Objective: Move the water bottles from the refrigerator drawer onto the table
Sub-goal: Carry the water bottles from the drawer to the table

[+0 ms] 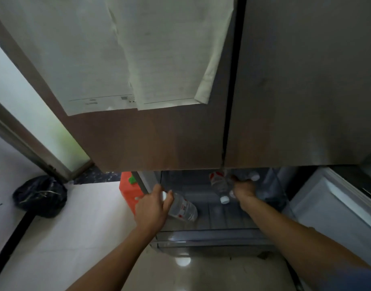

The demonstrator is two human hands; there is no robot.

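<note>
The refrigerator drawer [211, 234] stands pulled open below the closed upper doors. My left hand [153, 206] grips the capped end of a clear water bottle [184, 208] with a red and white label, held over the drawer's left side. My right hand [244, 189] reaches deep into the drawer's right side and holds a second bottle [220, 185], its white cap pointing toward me. Another bottle [251, 175] lies at the drawer's back, partly hidden by the door edge. No table is in view.
Papers [138, 59] hang on the brown refrigerator door [159, 139]. A second open compartment [331, 206] sits to the right. An orange box [129, 192] stands left of the drawer. A black bag [40, 196] lies on the white floor by a doorway.
</note>
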